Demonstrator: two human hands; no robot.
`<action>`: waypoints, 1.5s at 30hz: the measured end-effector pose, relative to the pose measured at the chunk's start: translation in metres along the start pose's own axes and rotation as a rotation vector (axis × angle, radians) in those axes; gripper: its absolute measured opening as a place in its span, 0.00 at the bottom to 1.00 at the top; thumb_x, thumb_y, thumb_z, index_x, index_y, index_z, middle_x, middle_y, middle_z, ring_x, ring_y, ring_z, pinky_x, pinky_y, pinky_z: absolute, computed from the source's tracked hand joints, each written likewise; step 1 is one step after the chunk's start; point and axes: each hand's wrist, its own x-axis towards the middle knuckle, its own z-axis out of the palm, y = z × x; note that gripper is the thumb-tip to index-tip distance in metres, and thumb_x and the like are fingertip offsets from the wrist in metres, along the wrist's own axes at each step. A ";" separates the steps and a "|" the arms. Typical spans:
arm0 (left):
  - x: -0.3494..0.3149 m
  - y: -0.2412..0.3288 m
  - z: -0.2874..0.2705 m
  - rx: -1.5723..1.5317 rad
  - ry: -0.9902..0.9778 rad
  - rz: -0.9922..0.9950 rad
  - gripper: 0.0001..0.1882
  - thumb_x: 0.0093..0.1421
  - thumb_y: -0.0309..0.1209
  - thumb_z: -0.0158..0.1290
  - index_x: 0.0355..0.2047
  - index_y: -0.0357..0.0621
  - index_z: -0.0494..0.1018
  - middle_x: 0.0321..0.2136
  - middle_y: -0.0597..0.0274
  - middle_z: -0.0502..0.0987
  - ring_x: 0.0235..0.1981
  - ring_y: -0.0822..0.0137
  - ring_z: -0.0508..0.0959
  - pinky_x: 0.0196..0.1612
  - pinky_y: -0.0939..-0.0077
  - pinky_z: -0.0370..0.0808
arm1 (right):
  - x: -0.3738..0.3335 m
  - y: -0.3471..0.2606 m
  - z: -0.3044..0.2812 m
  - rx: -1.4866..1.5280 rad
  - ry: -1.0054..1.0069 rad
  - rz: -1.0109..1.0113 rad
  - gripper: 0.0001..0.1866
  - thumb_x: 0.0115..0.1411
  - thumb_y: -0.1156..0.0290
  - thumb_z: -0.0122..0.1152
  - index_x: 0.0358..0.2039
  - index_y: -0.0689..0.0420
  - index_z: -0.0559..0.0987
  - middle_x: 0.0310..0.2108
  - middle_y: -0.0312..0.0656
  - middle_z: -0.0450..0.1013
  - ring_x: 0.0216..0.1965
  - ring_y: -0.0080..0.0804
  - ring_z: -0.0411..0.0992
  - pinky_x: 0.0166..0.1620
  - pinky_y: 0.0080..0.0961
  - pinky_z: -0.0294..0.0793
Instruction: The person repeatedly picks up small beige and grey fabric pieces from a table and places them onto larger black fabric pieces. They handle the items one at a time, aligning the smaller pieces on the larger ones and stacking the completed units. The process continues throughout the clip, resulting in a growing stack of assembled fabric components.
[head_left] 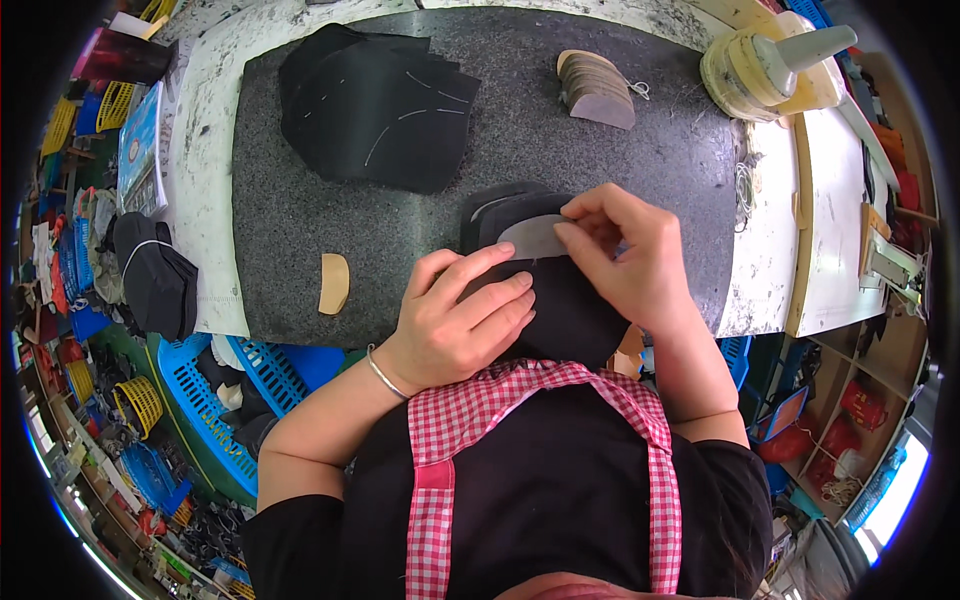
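Note:
A grey half-moon piece lies on a stack of black cut pieces at the near edge of the dark mat. My right hand pinches the right end of the grey piece between thumb and fingers. Resting on the black pieces, my left hand has its fingers stretched out, the index fingertip touching the grey piece's left end. Farther off on the mat is a stack of similar half-moon pieces. A single tan half-moon piece lies to the left of my left hand.
Black pieces with white marked lines lie at the far left of the dark mat. A yellowish tub with a pale nozzle-like top stands far right. Tied black pieces hang over the table's left edge, above a blue basket.

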 end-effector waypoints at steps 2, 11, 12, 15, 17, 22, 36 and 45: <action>0.002 0.002 -0.004 0.005 -0.024 -0.022 0.09 0.54 0.33 0.69 0.36 0.51 0.84 0.45 0.74 0.84 0.56 0.63 0.80 0.52 0.61 0.69 | 0.000 -0.008 0.004 -0.345 -0.006 -0.063 0.18 0.60 0.62 0.76 0.42 0.61 0.80 0.26 0.41 0.80 0.23 0.34 0.79 0.28 0.29 0.77; -0.005 -0.001 -0.013 -0.047 -0.083 -0.472 0.60 0.53 0.54 0.71 0.74 0.32 0.53 0.61 0.42 0.69 0.64 0.44 0.70 0.65 0.49 0.65 | 0.011 0.008 -0.011 -0.583 -0.324 -0.117 0.46 0.47 0.30 0.74 0.39 0.68 0.78 0.40 0.52 0.73 0.48 0.52 0.73 0.54 0.45 0.74; -0.005 0.000 -0.013 -0.094 -0.118 -0.480 0.60 0.53 0.55 0.71 0.74 0.32 0.54 0.62 0.42 0.70 0.64 0.44 0.70 0.66 0.50 0.65 | 0.010 0.008 -0.010 -0.529 -0.297 -0.117 0.46 0.46 0.33 0.78 0.39 0.69 0.76 0.41 0.54 0.73 0.48 0.54 0.72 0.53 0.45 0.74; 0.000 0.001 -0.016 -0.268 -0.144 -0.506 0.60 0.51 0.48 0.74 0.75 0.35 0.53 0.61 0.43 0.71 0.63 0.45 0.71 0.66 0.51 0.67 | 0.003 0.004 -0.006 -0.431 -0.281 -0.092 0.45 0.46 0.38 0.81 0.42 0.70 0.74 0.40 0.55 0.73 0.47 0.56 0.74 0.51 0.48 0.75; -0.001 -0.001 -0.017 -0.415 -0.111 -0.529 0.61 0.49 0.42 0.76 0.75 0.38 0.53 0.59 0.44 0.71 0.62 0.45 0.72 0.65 0.52 0.68 | 0.001 0.000 -0.008 -0.289 -0.404 0.071 0.47 0.44 0.45 0.86 0.50 0.67 0.70 0.46 0.62 0.76 0.50 0.61 0.77 0.52 0.47 0.77; -0.010 0.002 -0.008 -0.600 0.098 -0.592 0.66 0.50 0.35 0.78 0.78 0.44 0.43 0.67 0.45 0.63 0.67 0.51 0.69 0.68 0.55 0.68 | -0.010 0.002 -0.004 0.195 -0.278 0.088 0.62 0.40 0.61 0.92 0.70 0.61 0.60 0.57 0.61 0.76 0.56 0.56 0.80 0.60 0.44 0.77; -0.026 -0.025 -0.016 -0.764 0.385 -0.482 0.53 0.55 0.33 0.75 0.71 0.35 0.52 0.62 0.48 0.70 0.63 0.54 0.74 0.66 0.60 0.71 | -0.008 0.010 0.070 0.606 -0.117 -0.245 0.58 0.63 0.35 0.68 0.71 0.72 0.56 0.67 0.55 0.65 0.70 0.44 0.64 0.71 0.43 0.61; -0.003 -0.312 -0.219 -0.906 0.558 -1.148 0.23 0.61 0.34 0.69 0.52 0.34 0.79 0.44 0.51 0.85 0.41 0.60 0.88 0.47 0.62 0.86 | 0.191 -0.036 0.072 -0.216 -0.140 -0.348 0.56 0.49 0.45 0.82 0.69 0.66 0.66 0.63 0.58 0.69 0.68 0.57 0.62 0.70 0.47 0.65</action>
